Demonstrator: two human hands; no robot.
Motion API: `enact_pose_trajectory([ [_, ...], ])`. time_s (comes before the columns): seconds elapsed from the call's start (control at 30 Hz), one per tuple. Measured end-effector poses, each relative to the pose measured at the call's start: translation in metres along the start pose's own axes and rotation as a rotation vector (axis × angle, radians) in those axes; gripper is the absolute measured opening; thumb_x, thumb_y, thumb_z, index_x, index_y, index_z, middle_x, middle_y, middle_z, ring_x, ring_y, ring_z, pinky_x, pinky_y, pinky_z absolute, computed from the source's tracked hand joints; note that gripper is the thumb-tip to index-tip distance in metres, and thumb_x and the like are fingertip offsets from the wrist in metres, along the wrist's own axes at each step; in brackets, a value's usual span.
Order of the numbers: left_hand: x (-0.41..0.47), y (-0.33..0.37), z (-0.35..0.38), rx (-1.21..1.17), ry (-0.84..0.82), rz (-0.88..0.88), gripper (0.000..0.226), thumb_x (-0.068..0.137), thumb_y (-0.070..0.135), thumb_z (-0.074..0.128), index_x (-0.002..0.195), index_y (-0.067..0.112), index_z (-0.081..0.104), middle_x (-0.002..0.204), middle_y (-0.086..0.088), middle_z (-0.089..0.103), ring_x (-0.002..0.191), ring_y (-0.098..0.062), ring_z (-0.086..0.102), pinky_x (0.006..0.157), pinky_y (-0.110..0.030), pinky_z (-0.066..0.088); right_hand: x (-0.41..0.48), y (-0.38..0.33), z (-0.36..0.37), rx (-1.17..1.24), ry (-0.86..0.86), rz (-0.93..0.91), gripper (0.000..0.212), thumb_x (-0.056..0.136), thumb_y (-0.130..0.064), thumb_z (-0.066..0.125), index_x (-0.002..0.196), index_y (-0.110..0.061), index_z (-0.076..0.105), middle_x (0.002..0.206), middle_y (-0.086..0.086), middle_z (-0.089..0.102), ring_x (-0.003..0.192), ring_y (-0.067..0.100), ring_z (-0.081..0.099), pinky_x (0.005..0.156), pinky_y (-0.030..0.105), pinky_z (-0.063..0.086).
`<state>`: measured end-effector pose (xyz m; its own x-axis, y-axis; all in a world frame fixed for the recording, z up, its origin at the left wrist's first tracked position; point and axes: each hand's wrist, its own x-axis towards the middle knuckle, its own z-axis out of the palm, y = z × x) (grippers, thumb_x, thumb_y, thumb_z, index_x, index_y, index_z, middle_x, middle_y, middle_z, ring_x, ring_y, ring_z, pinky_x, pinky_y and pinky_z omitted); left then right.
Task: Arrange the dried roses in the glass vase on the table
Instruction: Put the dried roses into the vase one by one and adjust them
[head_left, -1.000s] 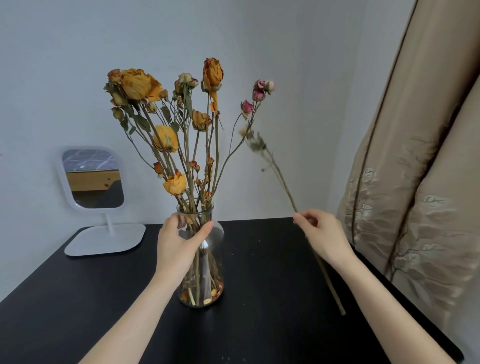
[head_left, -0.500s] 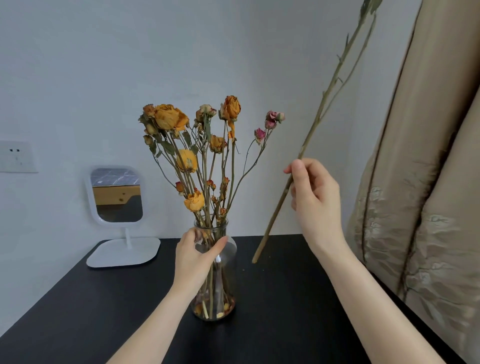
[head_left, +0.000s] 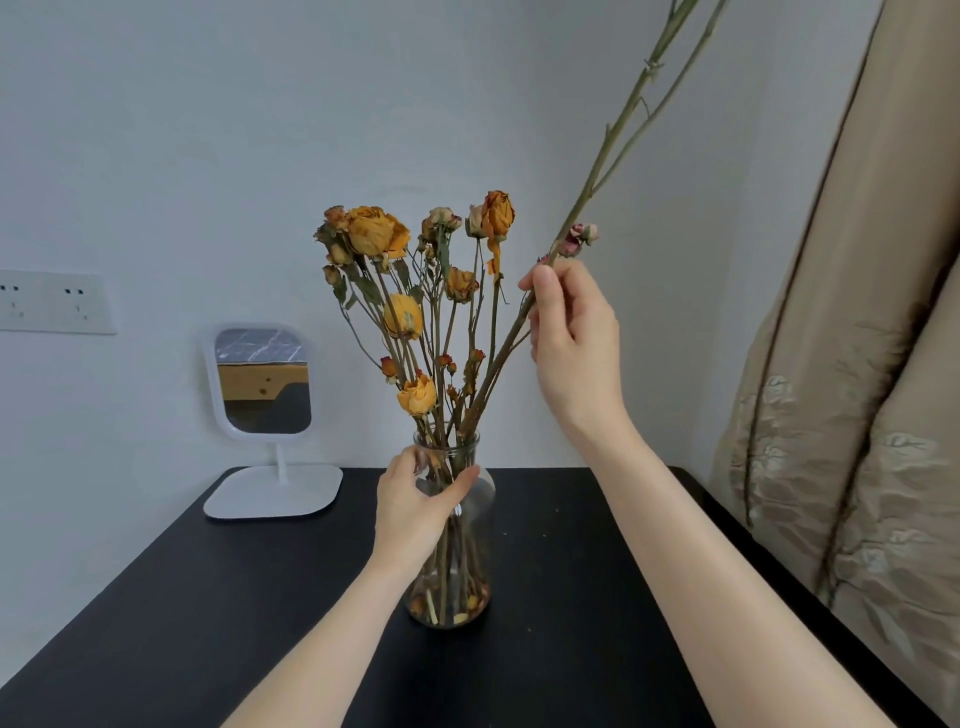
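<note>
Head view. One clear glass vase (head_left: 451, 540) stands upright on the black surface (head_left: 208, 597), roughly at its centre. The vase has a short straight neck, a rounded shoulder and a cylindrical body. It holds a bunch of dried roses (head_left: 415, 291): thin, brittle, brown-green stems that cross inside the glass and fan out above the rim. Loose dried petals and stem ends lie at the vase bottom. Five larger orange-yellow heads are countable; several smaller buds, reddish and pink, sit among them, and their exact number cannot be told.

The left hand (head_left: 415, 506) wraps around the vase neck and shoulder, thumb on the right side and fingers on the left, closed on the glass.

The right hand (head_left: 571, 338) is raised to the right of the bunch. Thumb and fingers pinch one long stem (head_left: 618, 135). This stem is greenish, forked, with small thorn stubs; its top runs out of frame, and its lower end slants down into the vase mouth.

One white table mirror (head_left: 262, 382) with a rounded rectangular frame and flat base stands at the surface's rear left. One white wall socket plate (head_left: 52, 301) is mounted on the pale wall. One beige embroidered curtain (head_left: 857, 415) hangs at the right.
</note>
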<state>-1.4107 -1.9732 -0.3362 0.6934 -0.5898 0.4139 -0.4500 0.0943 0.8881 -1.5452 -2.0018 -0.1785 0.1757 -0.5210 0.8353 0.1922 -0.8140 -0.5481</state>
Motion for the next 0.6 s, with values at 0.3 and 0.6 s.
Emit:
enact_pose_trajectory([
  [0.3,0.001,-0.002,0.001,0.026,0.024,0.021,0.05,0.07,0.05,0.071,0.109,0.023,0.055,0.105,0.008,0.058,0.099,-0.01,0.054,0.074,-0.013,0.039,-0.012,0.013,0.018,-0.123,-0.121,-0.002,0.015,0.098,-0.019,0.041,0.093,-0.016,0.054,0.069,-0.011,0.048,0.062,0.004,0.047,0.056,0.013,0.038],
  [0.6,0.002,-0.005,0.0,0.007,0.019,0.025,0.05,0.068,0.052,0.07,0.106,0.021,0.059,0.102,0.006,0.062,0.094,-0.007,0.056,0.069,-0.012,0.038,-0.022,0.026,0.034,-0.413,-0.212,-0.029,0.029,0.097,-0.029,0.045,0.104,-0.01,0.065,0.074,-0.003,0.059,0.061,0.01,0.055,0.054,0.021,0.044],
])
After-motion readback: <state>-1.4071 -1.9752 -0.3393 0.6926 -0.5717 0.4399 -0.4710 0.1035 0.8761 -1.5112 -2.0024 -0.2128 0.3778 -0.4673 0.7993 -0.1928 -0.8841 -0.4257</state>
